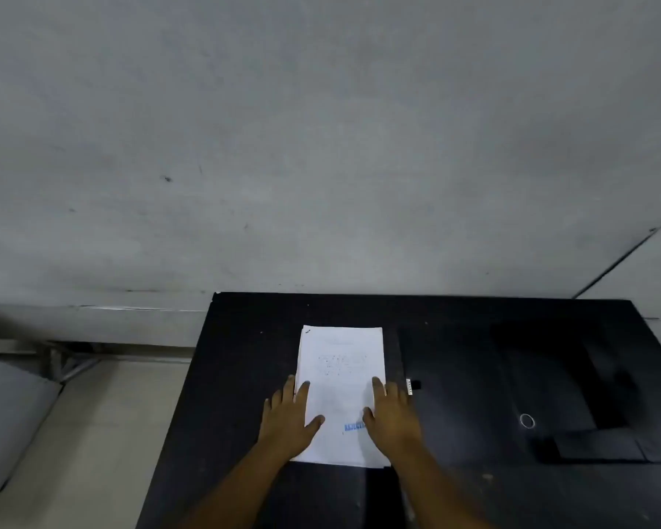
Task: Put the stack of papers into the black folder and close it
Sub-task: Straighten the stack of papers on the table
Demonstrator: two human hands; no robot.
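A white stack of papers (340, 376) with faint print and a blue stamp near its lower edge lies on the black table (245, 376). My left hand (289, 418) rests flat on the stack's left edge, fingers spread. My right hand (392, 418) lies flat on its right edge, fingers apart. Just to the right of the papers lies the black folder (493, 395), opened flat, with a metal ring (527, 421) on it and a small white label (410, 387) at its left edge. The folder blends into the dark table, so its outline is hard to make out.
A grey wall (321, 147) rises behind the table. To the left is a pale floor (92, 433) with a grey cushion-like object (8, 421) and a metal frame (65, 364) near the wall. The table's left edge runs diagonally close to my left arm.
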